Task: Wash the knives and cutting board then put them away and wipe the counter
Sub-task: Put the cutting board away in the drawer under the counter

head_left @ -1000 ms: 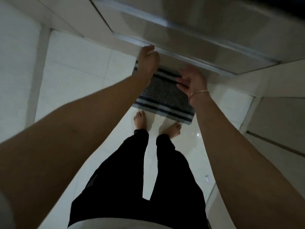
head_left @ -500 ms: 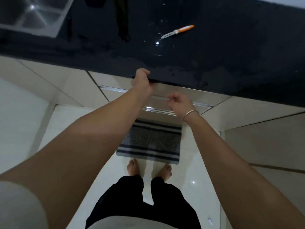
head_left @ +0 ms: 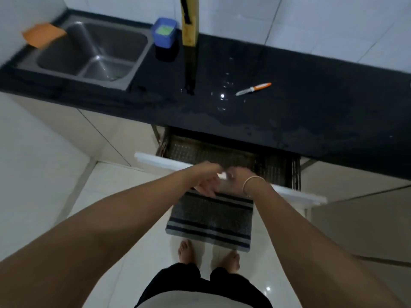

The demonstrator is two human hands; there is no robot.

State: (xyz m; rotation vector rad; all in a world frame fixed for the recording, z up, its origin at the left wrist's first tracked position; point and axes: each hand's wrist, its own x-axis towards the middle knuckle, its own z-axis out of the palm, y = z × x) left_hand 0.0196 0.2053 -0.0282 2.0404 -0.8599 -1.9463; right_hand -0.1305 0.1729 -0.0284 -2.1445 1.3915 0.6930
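Pulled out now, where half a second ago shut: drawer (head_left: pixel 224 155) under the black counter (head_left: pixel 311 96), white front standing well clear of the cabinet, perforated metal basket showing inside. Likely the storage step opening up, a place made ready for the washed blades. Orange-handled knife (head_left: pixel 253 88) lying flat on the counter, well apart from the drawer, blade toward the sink side, beside a scatter of water drops, so wet surface yet to be wiped. Cutting board (head_left: pixel 189 21) stood upright against the tiled wall. Left hand (head_left: pixel 208 182) and right hand (head_left: pixel 239 180) both at the drawer front's top edge, blurred; fingers seemingly curled over it, though cannot tell for sure. Further out: steel sink (head_left: pixel 89 54), blue tub (head_left: pixel 164 32), orange cloth (head_left: pixel 43 34), striped mat (head_left: pixel 211 218) on the floor.
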